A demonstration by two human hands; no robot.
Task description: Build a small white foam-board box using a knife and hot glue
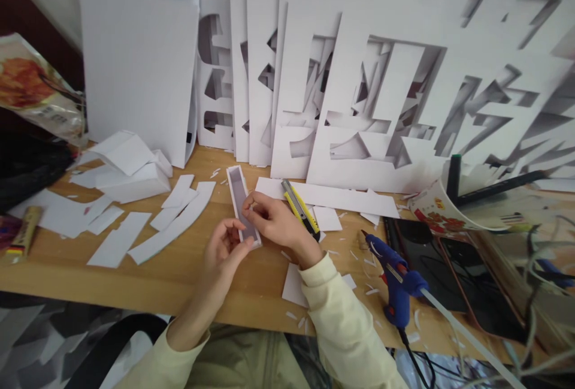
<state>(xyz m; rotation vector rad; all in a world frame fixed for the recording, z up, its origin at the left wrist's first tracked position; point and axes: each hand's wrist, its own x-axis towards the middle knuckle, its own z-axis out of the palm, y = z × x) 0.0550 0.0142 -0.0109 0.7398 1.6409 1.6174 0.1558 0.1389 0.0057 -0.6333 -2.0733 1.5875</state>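
Note:
A long, narrow, open-topped white box (236, 188), seemingly of foam board, lies on the wooden table in front of me. My left hand (227, 248) grips its near end, thumb at the near corner and fingers curled along the left side. Over the box's right wall, my right hand (267, 218) has thumb and forefinger pinched together; whatever is between them is too small to make out. A yellow and black utility knife (300, 208) rests just beyond my right wrist, partly on a long white strip (350, 197).
White offcuts (179, 221) litter the left side. A blue glue gun (398, 281) with a glue stick lies at right, beside dark phones (476, 281) and a paper tub (442, 206) of pens. Cut-out white boards (296, 149) stand along the back. A glue tube (27, 230) lies far left.

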